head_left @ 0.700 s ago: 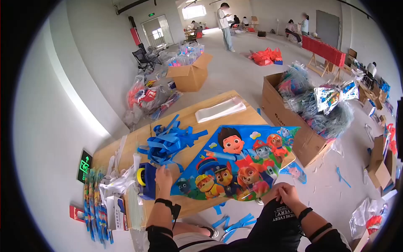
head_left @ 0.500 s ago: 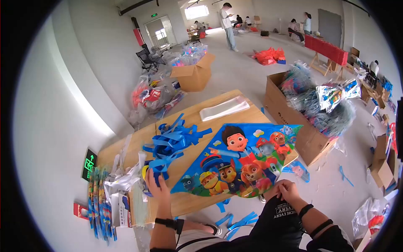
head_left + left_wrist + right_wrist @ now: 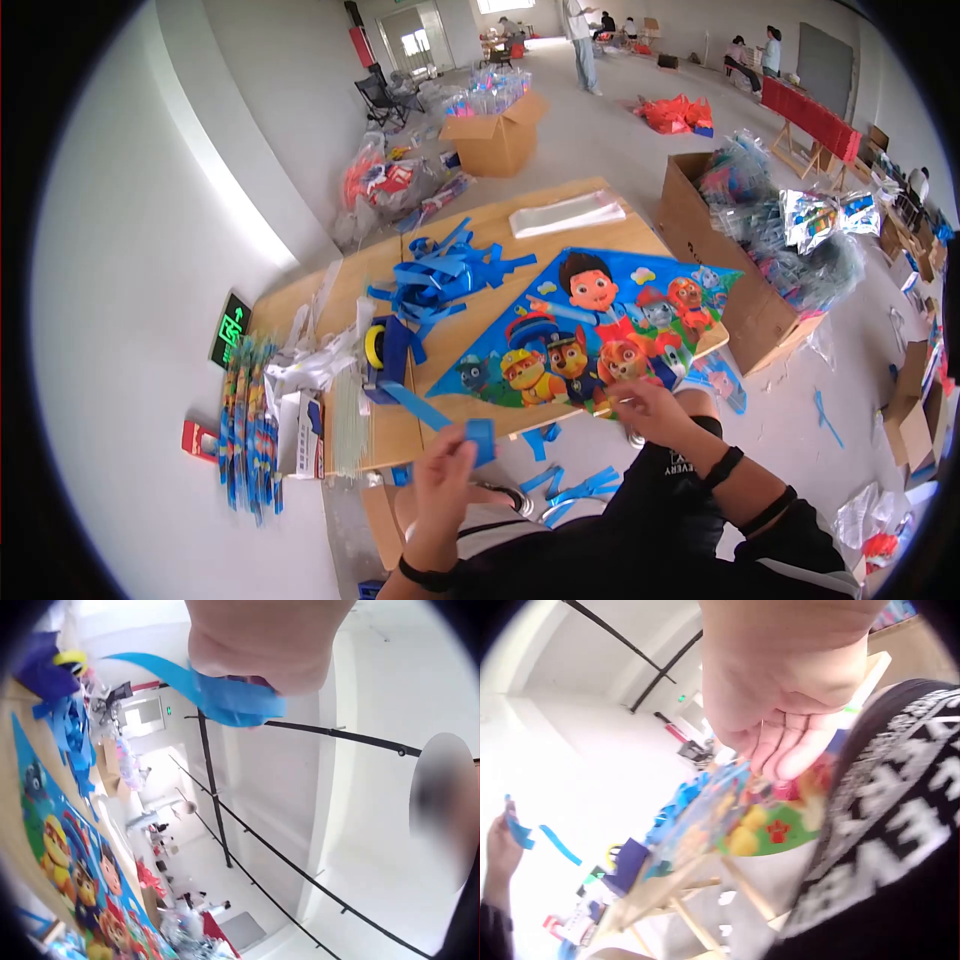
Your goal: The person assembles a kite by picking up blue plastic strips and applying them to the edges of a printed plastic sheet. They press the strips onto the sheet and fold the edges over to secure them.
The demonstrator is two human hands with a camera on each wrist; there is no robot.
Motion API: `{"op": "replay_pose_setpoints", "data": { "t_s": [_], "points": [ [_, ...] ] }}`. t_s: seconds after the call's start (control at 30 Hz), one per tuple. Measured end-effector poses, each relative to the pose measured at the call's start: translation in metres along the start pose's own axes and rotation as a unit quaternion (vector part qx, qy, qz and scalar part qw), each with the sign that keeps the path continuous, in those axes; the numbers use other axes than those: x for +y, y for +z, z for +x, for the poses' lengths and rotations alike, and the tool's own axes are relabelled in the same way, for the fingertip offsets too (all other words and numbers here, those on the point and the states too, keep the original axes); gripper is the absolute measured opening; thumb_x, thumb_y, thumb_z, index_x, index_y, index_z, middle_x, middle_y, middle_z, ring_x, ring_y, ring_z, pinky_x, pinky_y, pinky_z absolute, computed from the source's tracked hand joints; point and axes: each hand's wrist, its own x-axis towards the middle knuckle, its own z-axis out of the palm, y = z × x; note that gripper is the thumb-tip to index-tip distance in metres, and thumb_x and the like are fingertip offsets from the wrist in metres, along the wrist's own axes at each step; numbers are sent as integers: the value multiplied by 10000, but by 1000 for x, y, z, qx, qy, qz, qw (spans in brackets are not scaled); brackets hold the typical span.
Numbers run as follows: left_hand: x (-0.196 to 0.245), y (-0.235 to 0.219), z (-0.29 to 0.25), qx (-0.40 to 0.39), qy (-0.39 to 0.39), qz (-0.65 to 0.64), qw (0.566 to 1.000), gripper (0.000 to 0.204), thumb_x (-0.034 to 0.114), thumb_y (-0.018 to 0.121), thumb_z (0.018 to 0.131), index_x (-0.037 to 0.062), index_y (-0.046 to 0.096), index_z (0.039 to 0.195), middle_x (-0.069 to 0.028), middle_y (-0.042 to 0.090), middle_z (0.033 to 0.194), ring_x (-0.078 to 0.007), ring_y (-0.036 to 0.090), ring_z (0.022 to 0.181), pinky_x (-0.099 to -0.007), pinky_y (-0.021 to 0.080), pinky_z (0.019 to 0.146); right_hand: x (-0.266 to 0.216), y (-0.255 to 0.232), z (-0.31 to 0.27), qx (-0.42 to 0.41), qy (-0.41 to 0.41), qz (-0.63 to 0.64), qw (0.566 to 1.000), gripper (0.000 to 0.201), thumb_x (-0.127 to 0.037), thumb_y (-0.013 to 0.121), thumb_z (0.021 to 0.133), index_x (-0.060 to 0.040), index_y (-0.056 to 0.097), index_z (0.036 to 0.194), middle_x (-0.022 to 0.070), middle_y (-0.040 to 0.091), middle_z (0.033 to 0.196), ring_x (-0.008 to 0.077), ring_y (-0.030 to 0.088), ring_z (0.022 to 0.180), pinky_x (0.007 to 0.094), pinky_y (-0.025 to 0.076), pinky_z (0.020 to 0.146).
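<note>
A strip of blue ribbon, doubled over with one loose end, is held in my left hand in front of the table's near edge. The left wrist view shows the blue ribbon bunched under the curled fingers. A cartoon-print kite lies spread on the wooden table. My right hand is at its lower edge, fingers loosely bent; in the right wrist view no object shows in the hand. Left of the kite stands a blue tape dispenser with a yellow roll core.
A tangled pile of blue ribbons lies behind the dispenser. Clear plastic sleeves rest at the far edge. Folded kites lean at the left. A carton of wrapped goods stands right of the table. Blue strips litter the floor.
My left hand has come from the dispenser toward my body with a strip of blue ribbon. My right hand has moved from my leg to the kite's lower edge. The head view has tilted down.
</note>
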Motion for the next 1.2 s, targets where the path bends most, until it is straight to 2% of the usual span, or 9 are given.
{"op": "replay_pose_setpoints", "data": {
  "t_s": [0.1, 0.27, 0.47, 0.77, 0.83, 0.87, 0.93, 1.07, 1.2],
  "points": [
    [-30, 18, -7, -85, -99, -1, 991, 322, 154, 513, 1015, -64, 570, 1245, -139, 662, 1085, -241, 683, 865, -313, 588, 682, -87, 31, 0, -63, -201, 7, 978, 533, 27, 647, 844, -76, 542, 1357, 128, 587, 1247, 281, 605, 1132, 360, 524, 901],
    [-43, 27, -21, -150, -183, -141, 961, 354, 217, 436, 1059, -32, 564, 1275, -99, 619, 1164, -169, 598, 1047, -312, 505, 866, -99, 41, -6, -112, -335, -115, 928, 584, -4, 662, 744, -91, 576, 1315, 138, 593, 1248, 339, 582, 1140, 441, 486, 964],
    [-58, 27, -27, -192, -180, -107, 959, 279, 134, 487, 1038, -23, 597, 1241, -79, 641, 1110, -129, 614, 998, -268, 498, 865, -87, 50, -24, -91, -309, -100, 941, 337, 43, 622, 765, -44, 686, 1085, 107, 664, 1133, 318, 635, 1067, 400, 507, 929],
    [-67, 36, -25, -241, -99, 31, 965, 159, 30, 587, 975, -48, 673, 1084, -72, 673, 1029, -115, 613, 933, -262, 490, 816, -86, 54, -31, -13, 10, 224, 974, 298, -182, 467, 1054, 10, 696, 1054, 71, 686, 1043, 157, 639, 985, 311, 496, 899],
    [-61, 36, -20, -306, 151, 212, 916, 145, 34, 688, 890, -18, 699, 1025, -102, 661, 1022, -171, 622, 962, -298, 500, 832, -85, 50, -31, -8, 101, 253, 962, 333, -231, 464, 1064, 10, 693, 1045, 80, 687, 1047, 181, 650, 1018, 329, 499, 923],
    [-60, 36, -17, -307, 152, 211, 916, 145, 34, 688, 890, -18, 699, 1025, -102, 661, 1022, -171, 622, 962, -298, 500, 832, -83, 50, -30, -9, 113, 248, 962, 352, -245, 452, 1069, 8, 695, 1044, 71, 693, 1033, 164, 649, 1004, 320, 498, 918],
    [-58, 34, -13, -138, 248, 299, 911, 263, 109, 783, 813, 20, 697, 1045, -147, 640, 1083, -305, 644, 1011, -343, 503, 840, -80, 50, -28, -11, 125, 242, 962, 370, -259, 440, 1074, 6, 697, 1044, 63, 699, 1019, 146, 649, 990, 311, 497, 913],
    [-41, 38, 3, -125, 61, 160, 977, 344, 145, 767, 840, 38, 610, 1127, -118, 627, 1166, -248, 625, 1070, -352, 490, 882, -79, 63, -31, -145, 96, 198, 965, 373, -322, 486, 1055, -25, 711, 1031, 16, 683, 909, 88, 587, 848, 270, 475, 793],
    [-53, 29, 11, -144, -33, 102, 984, 187, 123, 730, 885, -6, 633, 978, -82, 680, 945, -150, 650, 907, -295, 504, 837, -72, 72, -31, -222, 101, 88, 966, 343, -331, 532, 1031, -32, 700, 1046, 35, 682, 898, 91, 595, 852, 270, 482, 795]
  ]
}}
